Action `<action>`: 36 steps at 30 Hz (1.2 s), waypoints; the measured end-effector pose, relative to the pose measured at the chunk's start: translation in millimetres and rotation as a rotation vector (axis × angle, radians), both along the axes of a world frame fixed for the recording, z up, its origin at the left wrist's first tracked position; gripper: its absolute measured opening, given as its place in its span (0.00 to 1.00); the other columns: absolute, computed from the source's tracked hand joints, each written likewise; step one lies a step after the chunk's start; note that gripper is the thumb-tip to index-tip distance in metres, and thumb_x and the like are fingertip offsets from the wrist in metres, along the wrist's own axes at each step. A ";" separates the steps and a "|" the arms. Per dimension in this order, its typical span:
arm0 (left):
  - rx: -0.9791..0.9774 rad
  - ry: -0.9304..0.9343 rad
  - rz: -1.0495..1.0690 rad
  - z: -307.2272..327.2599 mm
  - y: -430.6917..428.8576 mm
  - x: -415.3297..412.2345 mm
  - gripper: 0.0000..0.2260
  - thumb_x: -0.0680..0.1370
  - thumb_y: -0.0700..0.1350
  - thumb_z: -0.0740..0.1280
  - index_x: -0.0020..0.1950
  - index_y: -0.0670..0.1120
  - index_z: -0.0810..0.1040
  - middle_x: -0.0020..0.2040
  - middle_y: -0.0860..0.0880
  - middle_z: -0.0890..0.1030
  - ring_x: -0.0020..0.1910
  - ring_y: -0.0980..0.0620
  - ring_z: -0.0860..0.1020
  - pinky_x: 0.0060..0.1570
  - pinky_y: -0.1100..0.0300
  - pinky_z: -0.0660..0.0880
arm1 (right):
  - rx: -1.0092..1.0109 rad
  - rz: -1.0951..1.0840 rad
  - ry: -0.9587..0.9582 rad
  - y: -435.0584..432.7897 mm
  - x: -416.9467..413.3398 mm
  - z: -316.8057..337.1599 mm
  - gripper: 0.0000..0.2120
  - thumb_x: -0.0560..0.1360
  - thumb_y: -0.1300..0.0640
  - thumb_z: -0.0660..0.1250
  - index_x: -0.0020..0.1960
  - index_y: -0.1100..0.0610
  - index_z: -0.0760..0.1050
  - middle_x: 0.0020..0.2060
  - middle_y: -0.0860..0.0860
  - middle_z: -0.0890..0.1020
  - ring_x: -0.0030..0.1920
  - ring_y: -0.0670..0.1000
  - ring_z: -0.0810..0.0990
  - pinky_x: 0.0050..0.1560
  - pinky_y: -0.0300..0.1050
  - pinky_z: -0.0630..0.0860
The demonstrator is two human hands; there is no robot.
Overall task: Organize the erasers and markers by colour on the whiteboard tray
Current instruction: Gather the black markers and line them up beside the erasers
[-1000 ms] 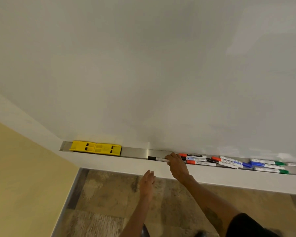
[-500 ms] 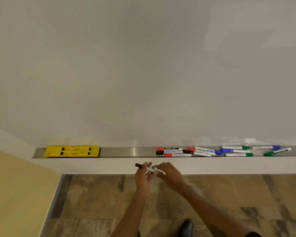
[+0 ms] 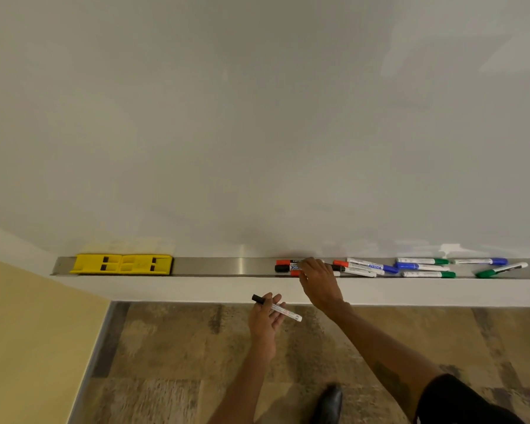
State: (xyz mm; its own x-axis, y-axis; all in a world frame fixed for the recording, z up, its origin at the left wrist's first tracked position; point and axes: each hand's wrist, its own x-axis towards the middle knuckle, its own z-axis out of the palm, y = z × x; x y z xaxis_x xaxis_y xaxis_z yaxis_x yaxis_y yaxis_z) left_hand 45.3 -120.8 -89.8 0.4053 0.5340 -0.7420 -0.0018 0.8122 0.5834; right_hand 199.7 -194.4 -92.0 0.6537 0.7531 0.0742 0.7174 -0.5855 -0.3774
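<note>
In the head view, the sorting is looking only partly done: two yellow erasers point(image 3: 121, 264) are sitting end to end, touching, at the 9 o'clock end of the whiteboard tray point(image 3: 227, 266), which reads as one colour group settled, while the markers toward 3 o'clock are lying mixed. A red-capped marker point(image 3: 341, 264), blue-capped markers point(image 3: 392, 268) and green-capped markers point(image 3: 441, 261) are overlapping one another, with one green marker point(image 3: 502, 269) tilting apart from the rest at the far 3 o'clock end, so most of the marker grouping is, by my judgement, remaining. The left hand point(image 3: 265, 319) is hovering below the tray's front edge, near 6 o'clock, palm turned up, its grip closing loosely on a black-capped marker point(image 3: 276, 308) that is lying across the fingers with its cap pointing toward 10 o'clock. The right hand point(image 3: 318, 283) is reaching up from 5 o'clock with the arm extended, fingers curling down onto the cluster of red and black markers point(image 3: 283, 265) in the tray; whether its grip is clamping one or just touching them, I cannot tell, since the hand is covering the contact.
</note>
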 end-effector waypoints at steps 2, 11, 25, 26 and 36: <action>-0.007 -0.016 0.023 -0.3 3.3 0.9 0.15 0.80 0.44 0.67 0.64 0.39 0.75 0.58 0.41 0.83 0.56 0.40 0.82 0.49 0.53 0.81 | -0.029 0.019 -0.013 8.1 -1.2 -3.7 0.09 0.78 0.59 0.63 0.57 0.56 0.78 0.54 0.52 0.81 0.56 0.55 0.78 0.56 0.52 0.75; -0.032 -0.084 0.055 4.1 16.0 10.0 0.16 0.80 0.43 0.66 0.66 0.38 0.74 0.61 0.40 0.81 0.57 0.41 0.82 0.49 0.54 0.81 | -0.038 -0.043 0.004 34.8 -12.2 -11.6 0.07 0.75 0.59 0.67 0.53 0.56 0.80 0.50 0.52 0.80 0.53 0.54 0.78 0.53 0.52 0.74; -0.034 -0.084 0.040 1.2 18.5 12.2 0.15 0.81 0.41 0.64 0.67 0.38 0.73 0.61 0.40 0.81 0.56 0.42 0.82 0.50 0.53 0.81 | -0.035 -0.018 -0.040 46.2 -17.6 -9.4 0.11 0.72 0.57 0.70 0.54 0.51 0.79 0.50 0.50 0.79 0.51 0.53 0.77 0.51 0.56 0.72; -0.035 -0.083 0.042 0.9 19.1 11.1 0.15 0.81 0.41 0.64 0.66 0.38 0.73 0.61 0.40 0.81 0.56 0.42 0.82 0.51 0.52 0.80 | -0.043 -0.011 -0.055 47.7 -18.4 -9.7 0.10 0.72 0.56 0.70 0.53 0.52 0.80 0.49 0.50 0.79 0.51 0.54 0.77 0.51 0.56 0.72; -0.025 -0.088 0.084 -3.1 34.7 3.0 0.17 0.80 0.41 0.65 0.68 0.38 0.73 0.59 0.41 0.82 0.57 0.40 0.82 0.64 0.42 0.73 | -0.052 0.097 -0.138 64.2 -23.7 -11.1 0.16 0.68 0.65 0.73 0.54 0.53 0.78 0.50 0.50 0.79 0.53 0.53 0.77 0.56 0.52 0.70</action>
State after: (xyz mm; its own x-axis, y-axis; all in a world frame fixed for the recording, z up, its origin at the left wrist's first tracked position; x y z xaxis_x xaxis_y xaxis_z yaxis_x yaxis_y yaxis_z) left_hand 48.3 -86.2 -92.9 0.4238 0.5507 -0.7191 -0.1206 0.8212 0.5578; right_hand 176.0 -130.2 -103.1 0.5641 0.8173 0.1176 0.8144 -0.5272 -0.2423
